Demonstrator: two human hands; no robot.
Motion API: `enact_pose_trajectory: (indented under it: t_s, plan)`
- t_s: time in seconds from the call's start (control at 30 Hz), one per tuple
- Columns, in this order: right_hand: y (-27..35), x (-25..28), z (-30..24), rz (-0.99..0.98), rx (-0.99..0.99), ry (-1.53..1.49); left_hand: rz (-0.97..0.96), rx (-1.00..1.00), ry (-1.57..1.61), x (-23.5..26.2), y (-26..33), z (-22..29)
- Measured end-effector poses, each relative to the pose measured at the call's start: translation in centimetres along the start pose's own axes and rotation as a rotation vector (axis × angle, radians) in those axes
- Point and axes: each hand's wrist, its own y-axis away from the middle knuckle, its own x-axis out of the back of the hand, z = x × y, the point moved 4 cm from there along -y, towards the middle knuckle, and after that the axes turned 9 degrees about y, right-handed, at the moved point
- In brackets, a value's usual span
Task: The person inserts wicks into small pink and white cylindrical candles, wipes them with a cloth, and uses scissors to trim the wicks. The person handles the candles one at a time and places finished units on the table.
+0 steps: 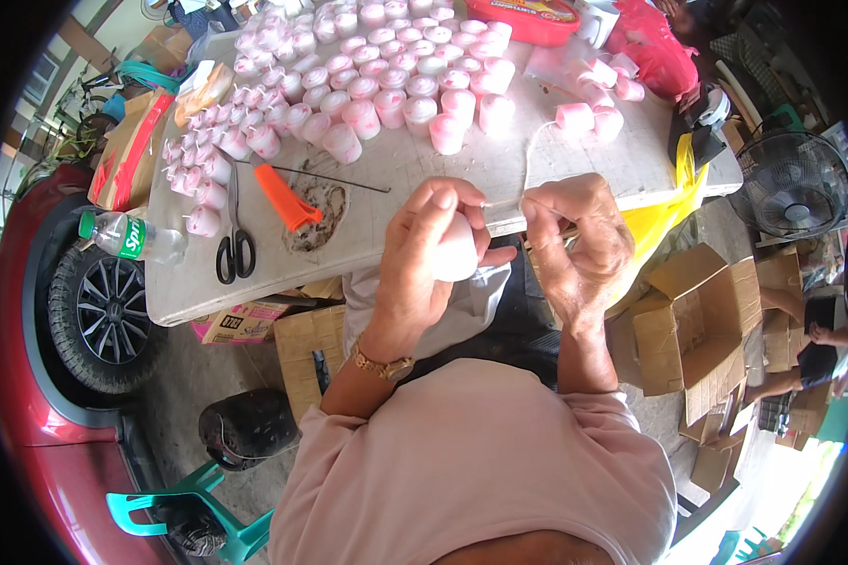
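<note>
Left hand wraps pink-white candle, mostly hidden; right hand pinches thin wick, barely visible, at worktop edge

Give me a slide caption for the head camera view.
Left hand holds a pink-white candle while right hand pinches its wick over a candle-covered table.

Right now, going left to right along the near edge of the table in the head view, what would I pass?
Plastic bottle → scissors → orange-handled tool → left hand holding a pink-white candle → right hand pinching a thin wick.
</note>
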Motion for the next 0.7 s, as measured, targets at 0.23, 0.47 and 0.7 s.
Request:
enact_pose_trajectory:
  t_s: [0.23,0.47,0.7]
  plan:
    - [0.2,-0.1,0.3,-0.039,0.057,-0.057,0.056,-0.056,-0.192,-0.2,0.1,-0.1]
    - [0.4,-1.2,0.5,-0.085,-0.018,-0.124,0.081,-0.065,-0.162,0.7,0.1,0.0]
    - [0.9,-1.7,0.2,-0.107,0.07,-0.032,0.162,-0.196,-0.393,1.1,0.4,0.0]
